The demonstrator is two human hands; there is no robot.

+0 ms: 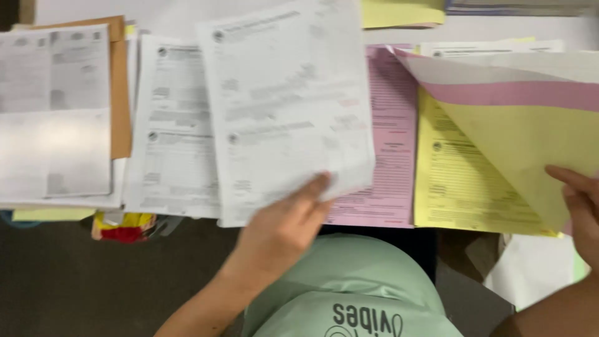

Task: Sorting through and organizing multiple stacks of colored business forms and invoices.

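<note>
My left hand [284, 228] grips the lower edge of a white printed form [284, 106] and holds it tilted above the desk, over another white form [171, 125] and a pink form [393, 137]. My right hand [580, 206] holds up the folded-back sheets [518, 106], white, pink and yellow, of a stack at the right. Beneath them a yellow printed form [458, 181] lies flat. My green shirt [349, 287] fills the bottom middle.
A pile of white papers on a brown envelope [118, 81] lies at the left. A red and yellow packet [125, 228] pokes out under the papers at the desk's front edge. More yellow paper [399, 12] lies at the top.
</note>
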